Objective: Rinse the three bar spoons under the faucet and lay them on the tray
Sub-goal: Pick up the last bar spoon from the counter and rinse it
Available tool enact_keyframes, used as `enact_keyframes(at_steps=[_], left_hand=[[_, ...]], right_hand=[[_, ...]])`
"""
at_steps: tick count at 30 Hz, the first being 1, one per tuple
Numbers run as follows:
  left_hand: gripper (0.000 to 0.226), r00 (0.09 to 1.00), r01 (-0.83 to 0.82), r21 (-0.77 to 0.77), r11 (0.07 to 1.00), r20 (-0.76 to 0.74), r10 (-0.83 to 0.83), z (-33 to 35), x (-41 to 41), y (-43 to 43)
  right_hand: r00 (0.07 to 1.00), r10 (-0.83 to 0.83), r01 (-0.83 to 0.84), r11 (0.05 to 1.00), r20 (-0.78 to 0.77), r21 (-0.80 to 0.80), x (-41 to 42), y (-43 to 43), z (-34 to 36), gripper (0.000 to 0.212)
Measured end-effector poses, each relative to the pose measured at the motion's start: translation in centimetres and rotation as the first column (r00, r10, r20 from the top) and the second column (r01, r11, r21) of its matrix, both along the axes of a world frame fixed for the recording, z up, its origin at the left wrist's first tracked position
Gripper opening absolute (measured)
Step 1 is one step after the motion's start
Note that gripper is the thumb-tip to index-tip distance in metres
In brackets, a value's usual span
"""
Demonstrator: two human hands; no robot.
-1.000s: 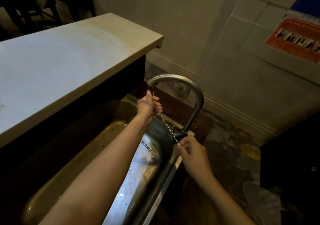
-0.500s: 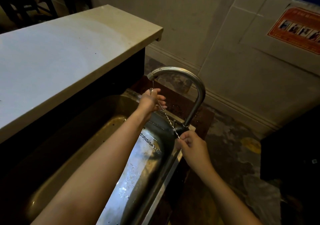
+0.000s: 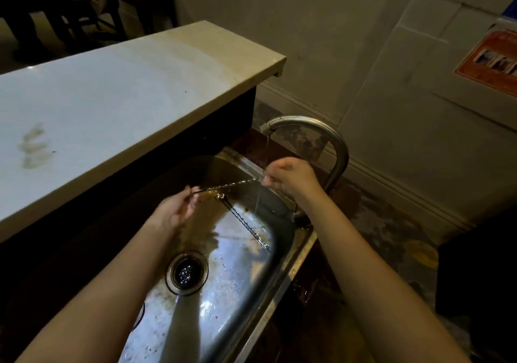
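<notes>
Steel sink (image 3: 282, 267) fills the middle here, wet and stained, with a round drain (image 3: 187, 273) set in its floor below the left wrist. Both hands are over the basin with one twisted spoon (image 3: 228, 185) stretched between them, almost level. Left hand (image 3: 174, 211) has its fingertips pinched on the near end, fingers curled in close. Right hand (image 3: 291, 176) grips the far end, fingers pressed together around it, though what part of the spoon sits inside that fist is hidden. Thin stream (image 3: 264, 164) drops from the faucet (image 3: 334, 150) spout and meets the spoon just beside the right fingertips, then runs on down into the basin. Second spoon (image 3: 243, 221) lies loose on the sink floor, under and between the two hands, slanting away towards the right rim. Pale counter (image 3: 112, 105) runs beyond the left fingers.
</notes>
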State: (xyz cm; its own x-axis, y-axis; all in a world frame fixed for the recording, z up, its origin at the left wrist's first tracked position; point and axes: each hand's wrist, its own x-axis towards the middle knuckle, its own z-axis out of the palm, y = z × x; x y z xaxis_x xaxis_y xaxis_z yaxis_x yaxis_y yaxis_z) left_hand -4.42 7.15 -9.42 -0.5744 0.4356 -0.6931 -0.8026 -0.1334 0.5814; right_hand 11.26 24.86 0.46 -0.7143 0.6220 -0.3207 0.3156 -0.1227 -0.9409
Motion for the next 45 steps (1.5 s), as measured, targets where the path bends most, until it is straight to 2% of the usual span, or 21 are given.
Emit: enact_keyframes(at_steps=[3, 6, 8, 10, 12, 13, 14, 15, 18, 21, 23, 25, 27, 28, 30, 32, 35, 38, 40, 43, 45], left_hand=[[0.023, 0.998, -0.044, 0.058, 0.997, 0.039, 0.041, -0.1, 0.3, -2.2], [0.022, 1.0, -0.017, 0.055, 0.998, 0.008, 0.017, -0.2, 0.8, -3.3], [0.021, 0.996, 0.076, 0.022, 0.997, -0.051, -0.075, -0.4, 1.2, -3.7], [0.019, 0.972, 0.192, -0.058, 0.98, -0.125, -0.198, -1.0, 1.7, -4.0], [0.02, 0.943, 0.24, -0.148, 0.959, -0.197, -0.267, -1.7, 2.1, -4.2], [0.022, 0.94, 0.236, -0.158, 0.959, -0.215, -0.267, -2.0, 2.2, -4.3], [0.023, 0.941, 0.228, -0.149, 0.962, -0.219, -0.257, -2.2, 2.4, -4.4], [0.025, 0.944, 0.225, -0.135, 0.965, -0.216, -0.251, -2.4, 2.5, -4.5], [0.029, 0.96, 0.201, -0.097, 0.975, -0.178, -0.216, -2.4, 3.0, -4.3], [0.023, 0.996, 0.019, 0.011, 1.0, -0.085, -0.018, -2.0, 3.4, -4.0], [0.02, 0.99, -0.143, 0.141, 0.98, 0.019, 0.142, -1.4, 3.3, -3.7], [0.022, 0.943, -0.328, 0.287, 0.9, 0.163, 0.291, -0.7, 3.0, -3.0], [0.031, 0.849, -0.519, 0.366, 0.773, 0.331, 0.412, 0.5, 2.6, -2.2], [0.032, 0.815, -0.571, 0.388, 0.724, 0.375, 0.442, 1.2, 2.4, -1.8], [0.029, 0.817, -0.571, 0.439, 0.694, 0.388, 0.427, 2.6, 2.7, -0.7], [0.025, 0.87, -0.49, 0.483, 0.726, 0.32, 0.375, 3.9, 3.6, 0.7], [0.024, 0.941, -0.326, 0.393, 0.86, 0.05, 0.334, 5.3, 4.8, 3.1], [0.029, 0.926, -0.213, 0.246, 0.946, -0.259, 0.276, 5.9, 5.0, 3.8], [0.031, 0.888, -0.148, 0.2, 0.969, -0.403, 0.219, 5.7, 4.9, 3.5], [0.03, 0.862, -0.077, 0.171, 0.982, -0.483, 0.152, 5.3, 4.9, 3.0], [0.03, 0.857, -0.033, 0.142, 0.989, -0.506, 0.101, 5.1, 5.1, 2.7]], right_hand=[[0.995, -0.072, 0.061, 0.986, -0.068, -0.155, -3.3, -0.4, 0.7, 0.014], [0.995, -0.077, 0.07, 0.99, -0.059, -0.12, -5.2, -1.2, 1.0, 0.022], [0.999, -0.038, 0.039, 0.998, -0.01, 0.049, -5.7, -1.5, 1.2, 0.025], [0.996, -0.004, -0.023, 0.954, 0.09, 0.298, -5.8, -1.3, 1.5, 0.033], [0.951, 0.031, -0.216, 0.782, 0.309, 0.584, -5.9, -0.8, 1.6, 0.04], [0.92, 0.015, -0.292, 0.695, 0.392, 0.657, -5.9, -0.7, 1.5, 0.041], [0.91, 0.0, -0.305, 0.677, 0.415, 0.67, -5.8, -0.6, 1.4, 0.041], [0.925, 0.019, -0.279, 0.711, 0.379, 0.646, -5.7, -0.5, 1.2, 0.038], [0.981, 0.144, -0.19, 0.862, 0.132, 0.469, -5.3, -0.6, 0.8, 0.019], [0.975, 0.208, -0.223, 0.914, 0.081, 0.339, -4.7, 0.3, 1.0, 0.013], [0.967, 0.235, -0.253, 0.92, 0.093, 0.299, -4.2, 0.8, 1.0, 0.014], [0.964, 0.228, -0.261, 0.911, 0.139, 0.318, -3.6, 1.2, 0.6, 0.019], [0.976, 0.154, -0.2, 0.916, 0.156, 0.347, -3.0, 1.2, -0.4, 0.028], [0.983, 0.112, -0.159, 0.918, 0.149, 0.362, -2.7, 1.1, -1.0, 0.032], [0.985, 0.069, -0.128, 0.908, 0.159, 0.399, -2.0, 0.2, -2.2, 0.039], [0.975, 0.112, -0.18, 0.904, 0.19, 0.389, -1.4, -1.3, -3.5, 0.043], [0.947, 0.185, -0.289, 0.85, 0.264, 0.44, -0.3, -3.4, -5.4, 0.043], [0.924, 0.152, -0.347, 0.718, 0.35, 0.604, 1.4, -3.1, -6.5, 0.039], [0.931, 0.087, -0.315, 0.681, 0.353, 0.661, 2.3, -2.1, -6.6, 0.037], [0.948, 0.046, -0.273, 0.623, 0.314, 0.733, 2.9, -1.2, -6.4, 0.031], [0.952, 0.066, -0.272, 0.627, 0.298, 0.73, 2.9, -1.2, -6.6, 0.03]])
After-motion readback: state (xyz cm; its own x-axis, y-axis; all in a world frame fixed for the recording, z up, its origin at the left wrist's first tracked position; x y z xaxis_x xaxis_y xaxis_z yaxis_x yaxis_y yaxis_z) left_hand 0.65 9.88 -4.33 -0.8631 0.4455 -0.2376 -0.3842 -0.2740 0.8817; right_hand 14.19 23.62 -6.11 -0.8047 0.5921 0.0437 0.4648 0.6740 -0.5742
